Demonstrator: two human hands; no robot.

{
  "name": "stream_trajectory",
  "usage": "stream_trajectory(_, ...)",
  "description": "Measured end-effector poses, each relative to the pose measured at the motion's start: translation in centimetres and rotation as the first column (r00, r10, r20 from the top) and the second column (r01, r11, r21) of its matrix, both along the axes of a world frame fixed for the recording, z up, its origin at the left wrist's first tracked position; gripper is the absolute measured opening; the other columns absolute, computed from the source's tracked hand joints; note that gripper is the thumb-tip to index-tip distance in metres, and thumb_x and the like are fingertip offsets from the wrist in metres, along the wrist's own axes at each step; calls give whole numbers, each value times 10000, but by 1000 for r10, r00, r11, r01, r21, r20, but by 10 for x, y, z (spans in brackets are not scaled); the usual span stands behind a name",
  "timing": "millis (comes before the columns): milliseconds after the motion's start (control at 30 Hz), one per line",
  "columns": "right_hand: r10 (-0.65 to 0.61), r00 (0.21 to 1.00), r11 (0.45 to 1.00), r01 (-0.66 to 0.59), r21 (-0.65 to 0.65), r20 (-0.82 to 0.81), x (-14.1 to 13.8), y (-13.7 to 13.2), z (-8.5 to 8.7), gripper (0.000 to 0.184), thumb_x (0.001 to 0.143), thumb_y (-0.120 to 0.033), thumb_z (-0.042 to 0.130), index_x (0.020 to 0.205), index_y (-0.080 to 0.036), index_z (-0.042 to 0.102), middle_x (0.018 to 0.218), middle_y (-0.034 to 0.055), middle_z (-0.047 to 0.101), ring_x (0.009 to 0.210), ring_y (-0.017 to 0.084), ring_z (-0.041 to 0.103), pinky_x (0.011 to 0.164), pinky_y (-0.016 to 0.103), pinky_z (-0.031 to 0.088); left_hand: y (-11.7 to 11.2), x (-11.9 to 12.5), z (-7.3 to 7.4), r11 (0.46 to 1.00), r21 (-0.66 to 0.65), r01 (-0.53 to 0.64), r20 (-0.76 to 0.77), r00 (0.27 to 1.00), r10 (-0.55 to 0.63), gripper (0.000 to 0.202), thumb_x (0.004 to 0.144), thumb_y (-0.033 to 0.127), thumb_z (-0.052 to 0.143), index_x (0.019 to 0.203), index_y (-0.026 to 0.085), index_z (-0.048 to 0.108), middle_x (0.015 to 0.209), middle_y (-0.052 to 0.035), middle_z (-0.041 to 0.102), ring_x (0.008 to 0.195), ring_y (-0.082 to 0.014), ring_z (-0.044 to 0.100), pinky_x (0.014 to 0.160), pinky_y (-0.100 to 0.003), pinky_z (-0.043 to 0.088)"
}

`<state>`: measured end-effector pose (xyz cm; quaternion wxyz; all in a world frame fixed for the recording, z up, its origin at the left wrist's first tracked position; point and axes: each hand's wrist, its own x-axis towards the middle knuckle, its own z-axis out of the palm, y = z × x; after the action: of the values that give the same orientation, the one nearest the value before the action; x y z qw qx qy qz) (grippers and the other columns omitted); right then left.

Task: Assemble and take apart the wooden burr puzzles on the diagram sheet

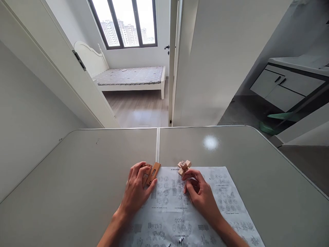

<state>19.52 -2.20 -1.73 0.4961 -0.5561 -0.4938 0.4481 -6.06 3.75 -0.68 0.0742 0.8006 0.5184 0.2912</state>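
Note:
My left hand [136, 190] grips flat wooden puzzle pieces [152, 172] at the top left edge of a printed instruction sheet [226, 202], fingers curled round them. My right hand [199, 192] rests on the sheet with its fingers curled. Its fingertips lie just below a small assembled wooden puzzle cross [184, 167]; I cannot tell whether they touch it.
The grey folding table [77, 171] has a seam down its middle and rounded far corners. Beyond it an open doorway shows a bedroom with a bed [131, 77] and window. A dark cabinet [290, 85] stands at the right.

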Motion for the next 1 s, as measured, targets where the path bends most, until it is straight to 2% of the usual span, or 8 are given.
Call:
stream_trajectory(200, 49, 999, 999, -49, 1, 11, 1, 0, 3, 142, 1029, -384, 560, 1087, -254, 572, 972, 36, 691, 663, 167, 627, 645, 296, 514, 1, -2, -3, 1000, -26, -1, 12, 1000, 1, 393, 935, 360, 731, 1277, 267, 559, 1402, -95, 573, 1289, -306, 572, 1023, -468, 572)
stream_trajectory(367, 98, 994, 995, -99, 17, 43, -1, -2, 11, 141, 1027, -373, 563, 1076, -246, 597, 899, 23, 690, 649, 163, 604, 611, 284, 490, 1, -2, -1, 1000, 22, 16, 4, 1000, -16, 436, 930, 401, 753, 1291, 258, 554, 1391, -104, 587, 1323, -321, 541, 1081, -505, 529)
stream_trajectory(567, 188, 980, 980, -191, 48, 66, 2, -5, 10, 62, 1006, -307, 582, 1012, -245, 590, 868, 17, 679, 627, 153, 582, 564, 268, 435, -6, 5, 7, 986, 64, 152, 119, 980, -159, 272, 1002, 234, 635, 1262, 277, 567, 1329, -84, 649, 1299, -265, 597, 1088, -443, 528)
stream_trajectory(667, 241, 968, 967, -246, 68, 77, 3, -8, 10, 57, 1000, -293, 589, 974, -243, 595, 806, 10, 669, 607, 151, 564, 545, 263, 408, -16, 11, 10, 970, -39, 238, 200, 953, -226, 332, 999, 230, 622, 1317, 290, 547, 1361, -89, 655, 1250, -249, 646, 1013, -403, 574)
stream_trajectory(733, 292, 955, 950, -297, 92, 58, 2, -11, 12, 60, 988, -289, 604, 952, -242, 594, 791, 11, 670, 619, 157, 574, 565, 269, 431, -22, 16, 13, 941, -156, 299, 248, 934, -256, 483, 962, 263, 677, 1408, 313, 499, 1412, -87, 641, 1167, -231, 684, 954, -375, 599)
stream_trajectory(800, 361, 933, 927, -358, 113, -5, 1, -14, 16, 71, 986, -297, 605, 945, -243, 585, 803, 17, 676, 645, 167, 610, 612, 288, 477, -28, 21, 17, 897, -269, 349, 279, 920, -274, 704, 893, 289, 760, 1511, 347, 429, 1432, -74, 646, 1130, -230, 698, 973, -381, 598)
stream_trajectory(867, 420, 903, 905, -410, 118, -85, -1, -17, 20, 96, 995, -325, 601, 950, -243, 579, 806, 18, 674, 662, 178, 646, 653, 312, 510, -33, 24, 21, 855, -345, 387, 315, 906, -283, 833, 828, 277, 805, 1549, 379, 401, 1451, -59, 652, 1178, -255, 695, 1023, -409, 583)
stream_trajectory(1000, 481, 837, 876, -466, 123, -260, -3, -19, 20, 183, 1005, -418, 627, 999, -242, 577, 817, 10, 660, 660, 176, 667, 646, 313, 506, -37, 28, 27, 805, -410, 430, 361, 886, -289, 816, 820, 196, 740, 1539, 427, 429, 1355, -2, 734, 1176, -258, 724, 1024, -413, 588)
